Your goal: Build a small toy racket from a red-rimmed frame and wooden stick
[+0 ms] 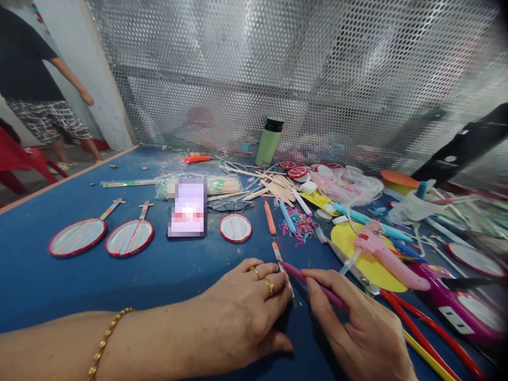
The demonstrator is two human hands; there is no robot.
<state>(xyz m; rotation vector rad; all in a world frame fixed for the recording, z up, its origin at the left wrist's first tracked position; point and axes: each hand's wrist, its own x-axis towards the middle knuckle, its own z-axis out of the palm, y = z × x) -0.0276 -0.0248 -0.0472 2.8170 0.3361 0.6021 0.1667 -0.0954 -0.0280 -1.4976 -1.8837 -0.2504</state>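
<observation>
My left hand (254, 307), with two gold rings and a bracelet, presses a wooden craft stick (277, 251) onto the blue table. The stick's far end is coloured orange, with a pale band and pink below it; my fingers cover part of the rest. A purple marker (293, 271) is pinched in my right hand (353, 323), its tip touching the stick beside my left fingers. Beyond them lie an orange marker (270, 218), a blue marker (287, 216) and a small round white disc (235, 228) with a red rim and coloured lines.
Two red-rimmed discs on sticks (129, 238) lie left of a phone (187, 207). Behind are loose craft sticks (278, 188) and a green bottle (269, 142). A pink glue gun (387, 251) and red-handled tool (432, 328) lie right. A person (35, 69) stands far left.
</observation>
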